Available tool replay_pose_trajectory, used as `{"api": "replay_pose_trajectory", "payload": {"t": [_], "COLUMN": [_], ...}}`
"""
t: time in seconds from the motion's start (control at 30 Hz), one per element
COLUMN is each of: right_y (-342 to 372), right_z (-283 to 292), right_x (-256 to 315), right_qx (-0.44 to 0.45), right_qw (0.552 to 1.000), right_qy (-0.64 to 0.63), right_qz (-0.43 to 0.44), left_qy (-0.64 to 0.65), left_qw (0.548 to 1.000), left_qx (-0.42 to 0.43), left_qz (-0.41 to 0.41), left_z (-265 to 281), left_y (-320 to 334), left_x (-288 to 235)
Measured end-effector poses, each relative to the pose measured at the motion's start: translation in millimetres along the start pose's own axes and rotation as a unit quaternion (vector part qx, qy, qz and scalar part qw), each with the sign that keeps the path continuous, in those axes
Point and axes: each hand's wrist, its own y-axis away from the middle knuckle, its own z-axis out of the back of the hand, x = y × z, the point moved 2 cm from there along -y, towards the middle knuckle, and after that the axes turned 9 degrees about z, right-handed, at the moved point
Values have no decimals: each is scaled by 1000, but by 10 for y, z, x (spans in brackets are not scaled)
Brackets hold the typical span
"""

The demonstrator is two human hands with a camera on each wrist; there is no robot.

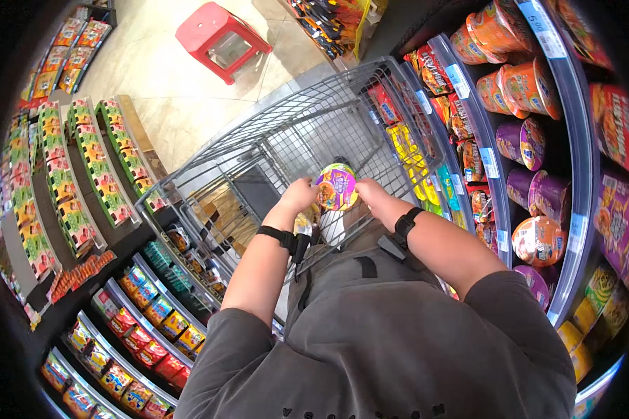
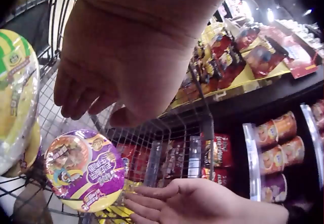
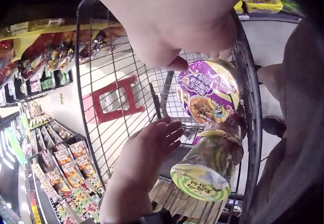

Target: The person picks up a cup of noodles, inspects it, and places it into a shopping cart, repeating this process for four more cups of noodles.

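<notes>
The purple-lidded instant-noodle bowl (image 1: pixel 336 187) sits between the two hands at the centre of the head view, its round lid facing up and showing no long axis. The left hand (image 1: pixel 298 195) is just beside its left edge, the right hand (image 1: pixel 375 193) just beside its right; neither is clearly nearer. Both have relaxed, uncurled fingers; contact cannot be told.

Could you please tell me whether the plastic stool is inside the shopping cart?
No, the red stool stands on the floor, outside the wire shopping cart.
</notes>
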Motion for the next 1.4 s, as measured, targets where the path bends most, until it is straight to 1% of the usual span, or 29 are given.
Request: {"api": "replay_pose_trajectory", "payload": {"t": [0.03,0.1,0.13,0.17,0.23,0.27,0.33,0.4,0.43,0.5,0.57,0.6,0.67,0.7,0.77,0.83,0.9,0.93,1.03,1.1,1.13,1.23,1.3,1.37,1.4], "right_y": [87,285,372,467,676,777,990,1310,1480,1689,1964,2144,2453,2597,2847,3071,3233,3298,3449,3570,3639,3789,3923,4101,4243], "right_z": [-16,-17,46,106,137,162,231,256,264,339,344,335,342,339,368,368,405,431,502,544,568,720,850,988,1050], "right_x": [59,217,250,291,271,278,261,229,189,-87,-363,-509,-820,-975,-1232,-1393,-1485,-1523,-1566,-1548,-1533,-1638,-1741,-1857,-1882], "right_qx": [0,-64,-19,27,-56,-53,-50,-41,-37,-51,-75,-85,-111,-125,-150,-183,-192,-193,-201,-207,-209,-202,-207,-211,-218], "right_qw": [1000,994,996,995,988,987,974,973,972,967,960,963,962,962,957,947,941,939,933,928,926,915,908,901,892], "right_qy": [1,-13,-43,-71,-124,-120,-192,-185,-184,-192,-205,-194,-186,-186,-193,-226,-236,-238,-233,-233,-227,-247,-265,-282,-293], "right_qz": [9,87,78,67,76,93,113,134,140,159,174,166,165,158,155,134,149,157,188,205,216,246,251,253,265], "left_qy": [-1,60,62,58,84,113,136,157,190,236,304,300,323,320,263,242,233,222,193,167,166,146,109,86,91], "left_qw": [1000,994,993,989,983,980,972,963,957,946,928,926,922,921,944,946,937,938,943,946,948,953,952,951,944], "left_qx": [-7,-66,-81,-102,-119,-118,-139,-155,-150,-138,-94,-89,-70,-61,-71,-68,-84,-79,-52,-57,-43,-19,-37,-31,-17], "left_qz": [-4,-56,-61,-92,-114,-116,-136,-157,-158,-174,-195,-210,-201,-212,-189,-202,-246,-256,-266,-272,-269,-264,-283,-297,-316], "left_z": [66,216,332,400,571,654,727,748,754,709,598,544,436,412,365,303,244,222,209,194,180,144,80,-45,-138], "left_y": [101,387,605,753,1155,1370,1713,2065,2237,2440,2483,2520,2543,2564,2614,2652,2695,2728,2821,2830,2800,2863,2890,2803,2738], "left_x": [15,53,40,104,226,297,540,797,913,1182,1447,1525,1615,1599,1562,1481,1363,1295,1094,961,897,540,276,6,-126]}}
